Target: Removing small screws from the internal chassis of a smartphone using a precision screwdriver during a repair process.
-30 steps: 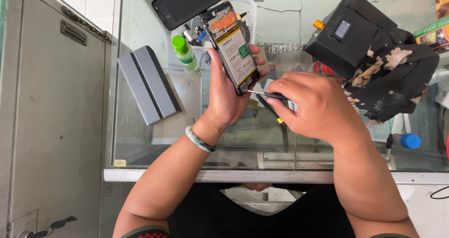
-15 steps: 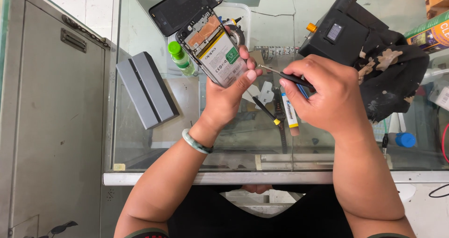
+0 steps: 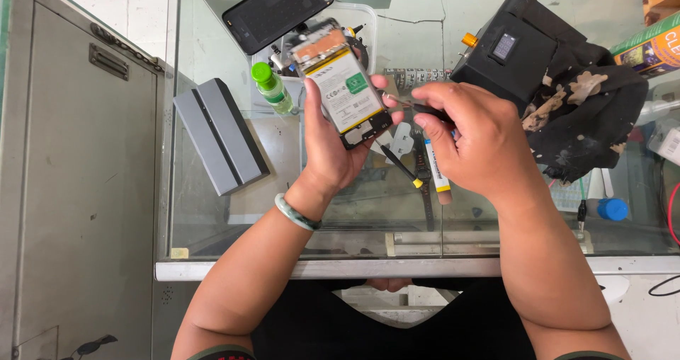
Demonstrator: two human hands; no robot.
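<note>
Since half a second ago, right hand [image 3: 482, 144] has shifted left, thin tool tip now at the opened phone [image 3: 342, 84] edge. Left hand [image 3: 333, 144] grips the phone, battery side up, above the glass counter [image 3: 212, 218]. Right pinches the tool closed. Keep phone braced, tip shallow, light pressure near battery.

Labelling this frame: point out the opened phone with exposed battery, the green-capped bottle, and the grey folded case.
opened phone with exposed white battery [image 3: 346, 94], head view, on the battery face.
small green-capped plastic bottle [image 3: 271, 87], head view, on its body below the cap.
grey folded flat case [image 3: 219, 135], head view, on its top face.
</note>
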